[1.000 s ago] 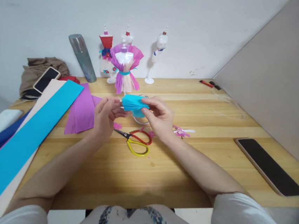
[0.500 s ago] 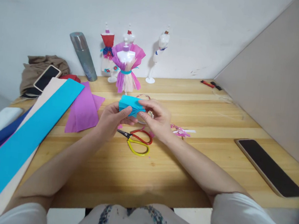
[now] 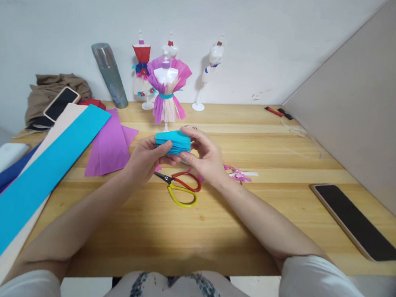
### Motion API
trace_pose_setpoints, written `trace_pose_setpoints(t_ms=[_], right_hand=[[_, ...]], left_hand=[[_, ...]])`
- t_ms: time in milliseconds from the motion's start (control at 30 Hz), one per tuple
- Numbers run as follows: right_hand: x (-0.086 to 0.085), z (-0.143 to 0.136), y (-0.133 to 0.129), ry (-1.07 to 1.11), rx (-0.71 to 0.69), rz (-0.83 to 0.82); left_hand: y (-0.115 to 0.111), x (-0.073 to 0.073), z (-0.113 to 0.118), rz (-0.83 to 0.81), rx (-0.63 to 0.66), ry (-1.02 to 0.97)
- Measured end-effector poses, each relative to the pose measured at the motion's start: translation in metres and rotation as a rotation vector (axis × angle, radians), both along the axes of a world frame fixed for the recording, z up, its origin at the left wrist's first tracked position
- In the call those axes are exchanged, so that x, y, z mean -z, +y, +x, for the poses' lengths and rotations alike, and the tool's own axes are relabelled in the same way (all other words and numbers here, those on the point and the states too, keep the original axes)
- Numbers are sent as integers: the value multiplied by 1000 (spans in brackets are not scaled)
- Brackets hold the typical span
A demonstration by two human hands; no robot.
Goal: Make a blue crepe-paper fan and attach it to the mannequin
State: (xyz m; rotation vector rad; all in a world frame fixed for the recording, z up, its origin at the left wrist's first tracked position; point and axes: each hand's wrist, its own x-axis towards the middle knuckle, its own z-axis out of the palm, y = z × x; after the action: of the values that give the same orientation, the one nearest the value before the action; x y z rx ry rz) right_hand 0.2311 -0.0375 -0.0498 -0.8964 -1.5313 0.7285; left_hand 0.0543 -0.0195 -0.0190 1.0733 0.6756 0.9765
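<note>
Nearest me, one wooden table, light and grained. Item: scissors, dark blades, one red handle, one yellow, lying below the hands. Item: a dark-screened phone, flat at the right. Item: a long blue strip, laid slantwise over pale paper at the left.

Principal piece: blue pleated paper, held above the table beyond the scissors. Bright blue and matt; a smoother upper face, narrow creases running lengthwise, folds bunched in thin layers along the lower side. I have my left hand gripping its left end, thumb across the front, fingers beneath. My right hand pinches the right end, thumb low, fingers at the upper edge.

Also listed: pink scraps, right of my right hand; purple paper, left of my left. Farther, a dress form in purple and pale pink, blue-belted. Behind it at the left, a grey bottle, tilted.
</note>
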Motion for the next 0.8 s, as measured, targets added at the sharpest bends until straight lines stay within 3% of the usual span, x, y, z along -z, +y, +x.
trace_pose_setpoints(t_ms=[133, 267, 467, 667, 800], right_hand=[[1, 0, 1, 27, -14, -34], [0, 0, 3, 184, -104, -93], [-11, -3, -2, 497, -385, -435], [-21, 3, 0, 563, -187, -372], [-25, 13, 5, 578, -153, -317]], left_hand=[[2, 2, -1, 6, -3, -4], [5, 3, -4, 28, -5, 45], [6, 0, -8, 71, 147, 172], [9, 4, -9, 41, 274, 203], [11, 5, -11, 32, 293, 257]])
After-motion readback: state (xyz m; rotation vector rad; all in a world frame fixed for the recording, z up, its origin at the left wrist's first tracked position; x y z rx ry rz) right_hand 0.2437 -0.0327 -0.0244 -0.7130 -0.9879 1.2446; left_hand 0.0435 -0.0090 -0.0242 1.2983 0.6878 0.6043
